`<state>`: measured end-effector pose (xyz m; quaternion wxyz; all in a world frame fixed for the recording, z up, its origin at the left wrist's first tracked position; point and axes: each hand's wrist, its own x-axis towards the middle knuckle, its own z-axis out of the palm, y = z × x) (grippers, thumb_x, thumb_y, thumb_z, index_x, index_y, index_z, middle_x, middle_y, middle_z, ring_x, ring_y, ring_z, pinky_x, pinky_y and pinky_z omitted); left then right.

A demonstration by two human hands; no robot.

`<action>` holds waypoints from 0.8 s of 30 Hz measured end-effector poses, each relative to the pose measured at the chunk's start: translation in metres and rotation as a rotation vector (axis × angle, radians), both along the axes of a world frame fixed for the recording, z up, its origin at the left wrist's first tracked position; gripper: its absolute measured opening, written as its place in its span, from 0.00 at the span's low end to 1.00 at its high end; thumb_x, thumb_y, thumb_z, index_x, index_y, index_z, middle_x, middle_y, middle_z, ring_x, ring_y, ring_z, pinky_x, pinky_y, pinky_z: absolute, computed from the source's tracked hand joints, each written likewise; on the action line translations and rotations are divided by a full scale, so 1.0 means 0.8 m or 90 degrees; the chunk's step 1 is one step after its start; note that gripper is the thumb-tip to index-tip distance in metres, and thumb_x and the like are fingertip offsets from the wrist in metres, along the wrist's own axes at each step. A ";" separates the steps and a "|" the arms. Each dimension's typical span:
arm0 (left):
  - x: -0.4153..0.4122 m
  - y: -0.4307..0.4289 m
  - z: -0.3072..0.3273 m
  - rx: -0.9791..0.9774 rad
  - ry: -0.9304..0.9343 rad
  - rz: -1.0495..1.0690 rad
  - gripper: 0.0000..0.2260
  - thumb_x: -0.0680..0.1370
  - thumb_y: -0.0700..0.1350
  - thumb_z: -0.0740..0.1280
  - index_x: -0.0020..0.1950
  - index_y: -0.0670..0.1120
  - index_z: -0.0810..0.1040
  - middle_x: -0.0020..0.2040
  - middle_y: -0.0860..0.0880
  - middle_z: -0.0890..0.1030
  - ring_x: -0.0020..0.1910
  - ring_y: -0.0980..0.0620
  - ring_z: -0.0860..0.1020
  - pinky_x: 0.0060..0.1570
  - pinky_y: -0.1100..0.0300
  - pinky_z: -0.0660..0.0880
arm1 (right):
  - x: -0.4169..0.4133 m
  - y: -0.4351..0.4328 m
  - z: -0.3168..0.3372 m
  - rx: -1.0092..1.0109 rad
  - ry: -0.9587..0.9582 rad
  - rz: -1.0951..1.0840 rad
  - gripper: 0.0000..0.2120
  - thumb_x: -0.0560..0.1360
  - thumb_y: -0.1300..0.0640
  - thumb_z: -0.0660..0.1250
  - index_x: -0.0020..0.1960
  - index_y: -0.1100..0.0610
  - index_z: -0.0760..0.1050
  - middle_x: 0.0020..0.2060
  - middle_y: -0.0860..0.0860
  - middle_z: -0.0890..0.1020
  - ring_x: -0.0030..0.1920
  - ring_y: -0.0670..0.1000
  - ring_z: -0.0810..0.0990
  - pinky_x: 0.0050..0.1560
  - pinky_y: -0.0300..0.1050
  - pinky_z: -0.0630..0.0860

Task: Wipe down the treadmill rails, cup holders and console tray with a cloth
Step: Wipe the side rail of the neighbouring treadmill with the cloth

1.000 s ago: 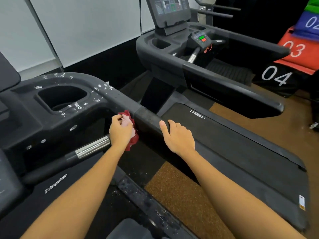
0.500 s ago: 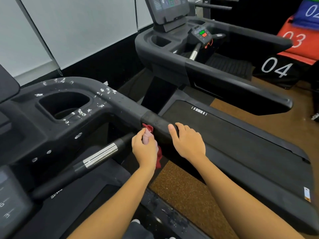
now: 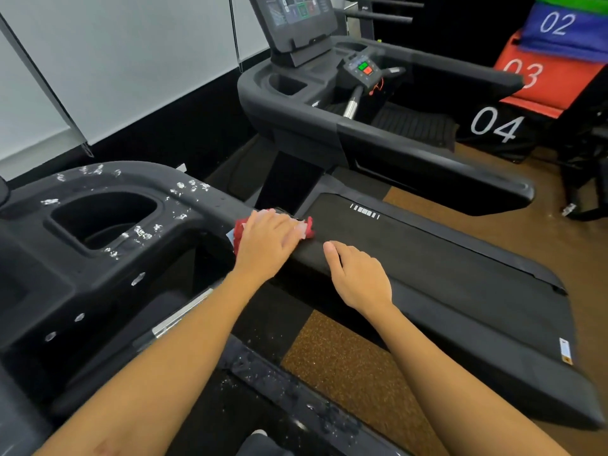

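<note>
A red cloth (image 3: pixel 307 227) is pressed onto the top of the near treadmill's side rail (image 3: pixel 444 327), just where the rail leaves the console moulding. It is covered almost wholly by the left hand (image 3: pixel 268 240), so that only red edges are seen on either side of the palm. The grip of this hand is kept wide: the fingers are laid nearly straight over the cloth, and nothing is pinched. The right hand (image 3: pixel 360 278) is set on the same rail just beside the left, apart from the cloth. Its grip is narrow, the fingers being bent over the rail's top edge and the thumb laid along it.

To the left of the cloth a deep cup holder (image 3: pixel 105 218) is sunk in the console moulding. White flecks (image 3: pixel 144 232) are scattered round its rim and down the moulding's face; whether they are foam or liquid cannot be told. A short metal handle bar (image 3: pixel 184 312) is partly seen beside the left forearm.

Beyond the rail a second treadmill (image 3: pixel 411 153) is placed, with a console screen (image 3: pixel 296 18) and green and red buttons (image 3: pixel 365 68). A brown speckled floor (image 3: pixel 345 357) is seen between the machines. At the far right, stacked blocks (image 3: pixel 493 125) are marked 02, 03 and 04.
</note>
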<state>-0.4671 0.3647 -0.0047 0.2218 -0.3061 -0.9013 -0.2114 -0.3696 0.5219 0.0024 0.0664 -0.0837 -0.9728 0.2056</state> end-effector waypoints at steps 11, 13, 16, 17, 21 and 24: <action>0.041 0.024 -0.026 0.097 -0.090 -0.003 0.15 0.81 0.48 0.51 0.59 0.50 0.75 0.54 0.55 0.77 0.56 0.54 0.72 0.65 0.52 0.62 | -0.002 -0.005 0.004 -0.003 0.009 -0.028 0.28 0.79 0.40 0.40 0.56 0.52 0.75 0.47 0.50 0.81 0.48 0.53 0.79 0.48 0.50 0.69; 0.033 0.017 -0.026 0.069 -0.060 -0.048 0.14 0.81 0.48 0.53 0.60 0.49 0.75 0.55 0.55 0.77 0.56 0.55 0.72 0.66 0.55 0.60 | -0.001 -0.005 0.005 -0.001 0.008 -0.030 0.27 0.79 0.41 0.41 0.55 0.52 0.75 0.47 0.51 0.81 0.48 0.54 0.79 0.48 0.50 0.69; 0.004 0.000 -0.020 0.019 -0.010 -0.043 0.13 0.80 0.46 0.54 0.56 0.47 0.78 0.51 0.51 0.79 0.52 0.52 0.74 0.62 0.58 0.61 | -0.001 -0.006 0.010 -0.009 -0.001 -0.034 0.24 0.80 0.42 0.42 0.49 0.50 0.75 0.40 0.48 0.79 0.44 0.55 0.77 0.48 0.50 0.69; -0.009 -0.007 -0.017 0.018 -0.013 -0.010 0.13 0.80 0.46 0.55 0.53 0.46 0.78 0.49 0.50 0.80 0.50 0.50 0.75 0.60 0.57 0.62 | 0.000 -0.006 0.009 -0.017 -0.006 -0.038 0.21 0.81 0.43 0.43 0.43 0.45 0.72 0.36 0.45 0.75 0.41 0.54 0.75 0.48 0.50 0.69; -0.054 -0.034 -0.016 0.017 -0.045 0.121 0.15 0.78 0.45 0.53 0.47 0.44 0.79 0.45 0.47 0.81 0.48 0.46 0.75 0.58 0.50 0.66 | 0.000 -0.006 0.007 -0.026 0.007 -0.038 0.17 0.81 0.43 0.43 0.34 0.40 0.58 0.30 0.42 0.67 0.37 0.48 0.69 0.45 0.47 0.67; -0.047 -0.032 -0.013 0.043 -0.062 0.179 0.13 0.78 0.44 0.53 0.47 0.44 0.78 0.44 0.48 0.78 0.48 0.45 0.74 0.60 0.48 0.66 | -0.001 -0.005 0.005 -0.028 0.009 -0.034 0.22 0.81 0.43 0.44 0.48 0.49 0.74 0.36 0.42 0.71 0.39 0.46 0.70 0.47 0.47 0.68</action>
